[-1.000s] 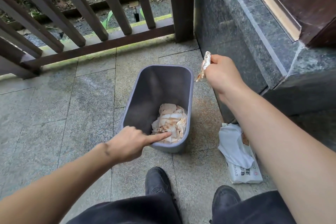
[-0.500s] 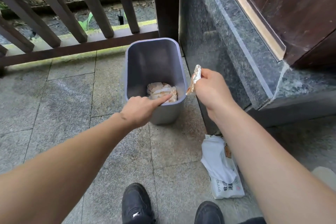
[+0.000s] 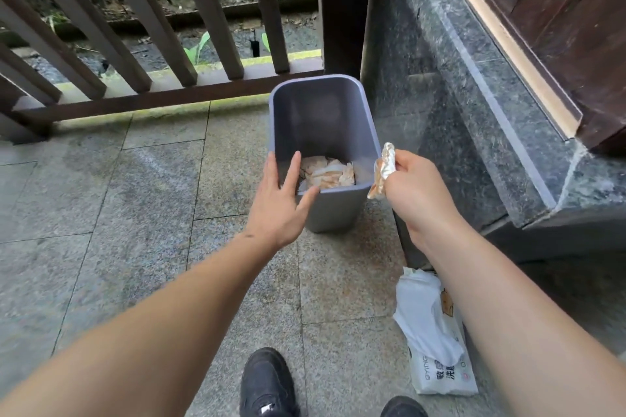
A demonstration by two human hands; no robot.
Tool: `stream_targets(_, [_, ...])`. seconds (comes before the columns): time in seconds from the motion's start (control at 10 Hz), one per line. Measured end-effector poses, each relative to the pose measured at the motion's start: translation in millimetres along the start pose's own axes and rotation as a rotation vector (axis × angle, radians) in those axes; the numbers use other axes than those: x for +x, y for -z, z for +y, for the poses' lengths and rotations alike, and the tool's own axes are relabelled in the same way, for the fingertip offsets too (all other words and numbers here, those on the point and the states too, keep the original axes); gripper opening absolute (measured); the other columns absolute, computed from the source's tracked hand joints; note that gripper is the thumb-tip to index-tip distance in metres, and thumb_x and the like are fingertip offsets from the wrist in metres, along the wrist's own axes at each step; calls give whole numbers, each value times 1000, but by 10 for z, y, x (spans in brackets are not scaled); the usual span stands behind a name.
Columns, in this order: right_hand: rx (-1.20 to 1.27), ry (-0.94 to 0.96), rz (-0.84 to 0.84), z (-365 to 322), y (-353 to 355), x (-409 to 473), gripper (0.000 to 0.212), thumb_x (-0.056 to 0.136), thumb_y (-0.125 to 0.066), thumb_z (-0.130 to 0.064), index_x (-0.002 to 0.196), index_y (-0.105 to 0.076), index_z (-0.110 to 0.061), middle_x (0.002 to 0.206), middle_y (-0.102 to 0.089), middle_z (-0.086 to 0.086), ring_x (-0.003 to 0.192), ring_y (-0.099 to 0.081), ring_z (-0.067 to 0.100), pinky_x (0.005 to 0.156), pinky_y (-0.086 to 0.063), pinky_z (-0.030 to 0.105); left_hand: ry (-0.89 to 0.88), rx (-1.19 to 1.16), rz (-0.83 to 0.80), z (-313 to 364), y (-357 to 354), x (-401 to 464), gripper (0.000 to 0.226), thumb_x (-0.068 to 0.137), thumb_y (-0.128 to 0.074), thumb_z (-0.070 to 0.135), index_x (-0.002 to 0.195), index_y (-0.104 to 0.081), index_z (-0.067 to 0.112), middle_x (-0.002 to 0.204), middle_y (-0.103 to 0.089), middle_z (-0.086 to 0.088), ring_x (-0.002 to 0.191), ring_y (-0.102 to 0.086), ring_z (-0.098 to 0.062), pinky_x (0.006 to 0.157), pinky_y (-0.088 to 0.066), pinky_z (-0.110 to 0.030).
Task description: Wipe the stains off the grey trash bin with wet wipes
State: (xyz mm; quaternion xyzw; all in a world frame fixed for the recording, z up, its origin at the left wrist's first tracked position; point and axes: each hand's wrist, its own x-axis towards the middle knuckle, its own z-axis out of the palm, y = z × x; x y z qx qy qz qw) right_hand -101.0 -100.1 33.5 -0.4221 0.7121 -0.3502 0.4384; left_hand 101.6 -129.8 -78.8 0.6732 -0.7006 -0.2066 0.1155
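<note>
A: Since a moment ago the left hand (image 3: 279, 203) has let go of the rim. It was hooked over the near edge of the grey rectangular plastic trash bin (image 3: 325, 132) with one finger pointing in; now the fingers are straight and spread, hovering at the near-left corner. Whether the fingertips brush the rim, I can't say.

B: And the bin?

A: It stands upright on the stone-tiled floor (image 3: 135, 213), against the dark speckled granite ledge (image 3: 457, 112), just short of the brown wooden railing (image 3: 162, 95).

B: The right hand (image 3: 420, 189)?

A: It pinches a crumpled, orange-stained wet wipe (image 3: 382, 169) right at the bin's near-right corner, just outside the rim.

B: So what does that tell us?

A: I'd judge the bin has just been set back in place and the dirty wipe is about to be dropped in with the heap of used, stained wipes (image 3: 327, 173) at the bottom. The wiping looks largely done.

B: Anything you can't check?

A: The bin's outer walls are mostly hidden from this angle, so leftover stains can't be ruled out. The white wet-wipe packet (image 3: 437, 338) on the floor is partly covered by the right forearm, and its print is too small to read.
</note>
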Motion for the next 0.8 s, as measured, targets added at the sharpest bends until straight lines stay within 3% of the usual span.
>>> stream_targets(0.1, [22, -3, -42, 28, -57, -15, 27, 84, -43, 2, 87, -62, -17, 85, -68, -2, 82, -62, 20, 64, -45, 27, 55, -125, 44, 49, -39, 53, 78, 94, -34, 71, 156, 5, 45, 166, 18, 1, 153, 0, -22, 121, -18, -45])
stream_targets(0.2, [68, -13, -89, 37, -191, -44, 37, 81, -48, 4, 76, -66, -29, 75, -72, -17, 77, -65, 1, 62, -46, 18, 1, -92, 76, 30, -49, 64, 79, 94, -32, 70, 158, 3, 40, 166, 17, 1, 153, 6, -21, 122, -12, -46])
stream_targets(0.3, [-29, 109, 5, -25, -355, 34, 35, 85, -46, -2, 98, -69, -25, 86, -72, -14, 84, -65, 7, 66, -49, 24, 16, -74, 75, 30, -70, 65, 77, 95, -30, 68, 158, 2, 40, 166, 17, -1, 152, 9, -22, 121, -11, -51])
stream_targets(0.4, [-111, 464, 249, -195, -446, 264, 50, 88, -41, -4, 131, -57, -24, 106, -64, -14, 93, -58, 4, 76, -43, 14, 32, -61, 47, 42, -95, 90, 76, 94, -29, 69, 157, 4, 42, 166, 19, 1, 152, 7, -23, 119, -17, -55])
stream_targets(0.5, [-290, 520, 124, -237, -580, 494, 69, 89, -38, 1, 150, -29, -30, 142, -46, -7, 122, -49, 10, 93, -39, 12, 41, -81, 1, -4, -62, 82, 75, 93, -26, 71, 156, 4, 44, 165, 20, 4, 152, 3, -25, 117, -21, -56])
stream_targets(0.6, [-795, 138, -330, -128, -654, 519, 75, 94, -42, -1, 154, -12, -33, 163, -7, 4, 141, -33, 29, 102, -41, 33, 54, -66, -47, 2, -22, 77, 75, 92, -25, 73, 156, 5, 46, 165, 22, 7, 152, -4, -27, 116, -22, -59])
stream_targets(0.7, [-608, 121, -171, -172, -530, 376, 75, 91, -41, 1, 154, -17, -32, 164, -1, -3, 147, -22, 25, 106, -41, 39, 88, 3, -75, -37, 37, 42, 75, 91, -21, 77, 154, 11, 49, 166, 19, 8, 152, 0, -27, 117, -12, -60])
stream_targets(0.8, [-718, 206, -103, -192, -312, 59, 73, 89, -41, -5, 154, -17, -27, 164, 1, -2, 144, -28, 28, 105, -41, 43, 128, 85, -111, -120, 89, -232, 70, 93, -13, 73, 152, 16, 49, 167, 15, 1, 152, 9, -28, 118, -4, -61])
